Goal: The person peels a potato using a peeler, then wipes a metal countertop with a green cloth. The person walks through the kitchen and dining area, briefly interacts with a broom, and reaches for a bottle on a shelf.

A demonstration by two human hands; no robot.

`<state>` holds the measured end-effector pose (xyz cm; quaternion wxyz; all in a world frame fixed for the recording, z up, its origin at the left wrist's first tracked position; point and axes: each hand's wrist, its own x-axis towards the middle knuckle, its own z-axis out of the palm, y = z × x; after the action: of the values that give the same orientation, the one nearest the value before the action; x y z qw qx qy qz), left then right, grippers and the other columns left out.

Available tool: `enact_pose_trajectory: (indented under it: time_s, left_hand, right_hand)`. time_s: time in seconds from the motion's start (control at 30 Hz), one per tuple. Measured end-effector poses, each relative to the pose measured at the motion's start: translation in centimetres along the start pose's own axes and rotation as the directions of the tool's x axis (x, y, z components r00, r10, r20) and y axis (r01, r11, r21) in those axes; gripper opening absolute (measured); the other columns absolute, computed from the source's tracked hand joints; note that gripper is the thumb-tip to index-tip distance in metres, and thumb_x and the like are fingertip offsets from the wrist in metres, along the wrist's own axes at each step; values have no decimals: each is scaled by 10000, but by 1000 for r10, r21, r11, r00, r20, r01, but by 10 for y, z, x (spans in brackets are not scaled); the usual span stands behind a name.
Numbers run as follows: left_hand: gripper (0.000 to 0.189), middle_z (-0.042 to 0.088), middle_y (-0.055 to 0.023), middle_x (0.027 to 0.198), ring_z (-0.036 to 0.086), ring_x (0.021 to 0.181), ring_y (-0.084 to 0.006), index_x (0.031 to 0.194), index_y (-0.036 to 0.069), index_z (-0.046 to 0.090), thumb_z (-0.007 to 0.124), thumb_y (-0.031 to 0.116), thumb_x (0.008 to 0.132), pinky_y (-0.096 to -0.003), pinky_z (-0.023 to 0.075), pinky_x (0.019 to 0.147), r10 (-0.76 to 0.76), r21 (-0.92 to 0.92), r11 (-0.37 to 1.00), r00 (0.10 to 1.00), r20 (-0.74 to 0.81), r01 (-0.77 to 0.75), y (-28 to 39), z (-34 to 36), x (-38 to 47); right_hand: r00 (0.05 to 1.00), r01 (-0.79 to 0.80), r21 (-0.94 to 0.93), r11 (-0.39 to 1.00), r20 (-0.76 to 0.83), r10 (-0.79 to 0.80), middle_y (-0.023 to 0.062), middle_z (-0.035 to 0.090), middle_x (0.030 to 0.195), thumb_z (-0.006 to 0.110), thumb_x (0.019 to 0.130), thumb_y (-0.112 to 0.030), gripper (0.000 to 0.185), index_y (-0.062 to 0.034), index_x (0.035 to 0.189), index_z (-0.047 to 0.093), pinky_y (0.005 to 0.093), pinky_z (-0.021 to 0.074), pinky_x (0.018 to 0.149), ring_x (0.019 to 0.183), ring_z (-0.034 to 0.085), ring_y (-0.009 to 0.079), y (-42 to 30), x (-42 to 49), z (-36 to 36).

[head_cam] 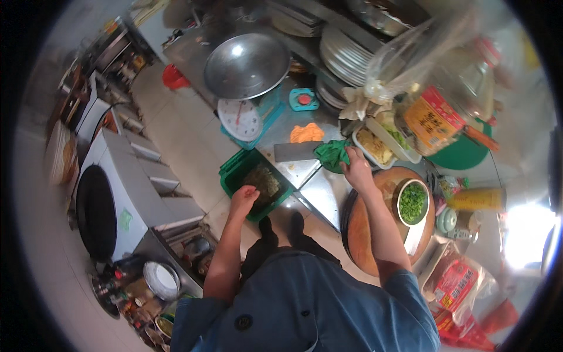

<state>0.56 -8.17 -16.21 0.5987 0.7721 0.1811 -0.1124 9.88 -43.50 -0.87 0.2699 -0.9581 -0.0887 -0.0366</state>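
Observation:
My right hand point(357, 168) is closed on a crumpled green cloth point(333, 155) at the steel counter. Under the cloth lies one end of a flat grey metal blade point(295, 152), with an orange cloth point(307, 133) just beyond it. My left hand point(247, 197) hangs over a green bin point(227, 177) with dark and pale scraps inside; its fingers are curled, and whether they hold anything I cannot tell. Close to my right forearm, a bowl of chopped green herbs point(412, 203) stands on a round wooden chopping board point(361, 237), beside a pale blade.
A dial scale point(241, 119) with a metal pan point(247, 66) stands at the back of the counter. Stacked plates point(345, 55), food containers point(374, 148) and a large plastic bottle point(433, 119) are at the right. A black wok point(97, 213) sits on the left.

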Motion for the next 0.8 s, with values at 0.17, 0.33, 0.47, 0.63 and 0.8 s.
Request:
enact_pose_trajectory:
  time_s: [0.17, 0.33, 0.47, 0.63, 0.8]
  left_hand:
    - [359, 682, -118, 985, 649, 927, -205, 1080, 25, 638, 702, 258, 815, -306, 503, 827, -74, 20, 997, 995, 70, 73, 26, 25, -23]
    - [410, 638, -71, 1092, 600, 945, -150, 1193, 59, 580, 672, 255, 845, -287, 478, 806, -154, -450, 850, 947, 281, 272, 62, 85, -32]
    - [307, 653, -49, 1017, 595, 864, -150, 1050, 65, 620, 636, 310, 866, -311, 468, 720, -148, -589, 723, 914, 378, 361, 77, 131, -26]
    - [410, 639, -214, 763, 634, 747, -374, 911, -14, 607, 557, 392, 891, -445, 477, 675, 24, -67, 998, 997, 72, -19, 86, 140, -16]
    - [646, 547, -91, 1223, 540, 1092, -199, 1380, 1, 349, 607, 338, 893, -289, 425, 933, 79, -616, 722, 847, 525, 315, 124, 136, -29]
  right_hand:
    - [902, -296, -267, 917, 237, 361, 238, 525, 1187, 659, 767, -239, 443, -46, 1141, 517, 485, 495, 814, 981, 576, 436, 72, 14, 116]
    - [856, -408, 265, 874, 443, 265, 138, 645, 825, 649, 718, -166, 305, -10, 975, 597, 381, 514, 696, 733, 633, 273, 42, -24, 111]
    - [767, -482, 491, 726, 637, 79, 108, 632, 834, 590, 769, -76, 284, 5, 1041, 586, 322, 507, 639, 663, 601, 177, -40, -65, 102]
    - [742, -479, 463, 746, 667, 62, 113, 622, 840, 529, 838, 19, 257, 12, 1089, 579, 271, 509, 613, 660, 616, 148, -52, -76, 73]
    - [922, -376, 614, 694, 324, 213, 145, 484, 1289, 728, 798, -116, 586, 38, 1290, 449, 299, 541, 752, 933, 616, 209, -8, -81, 54]
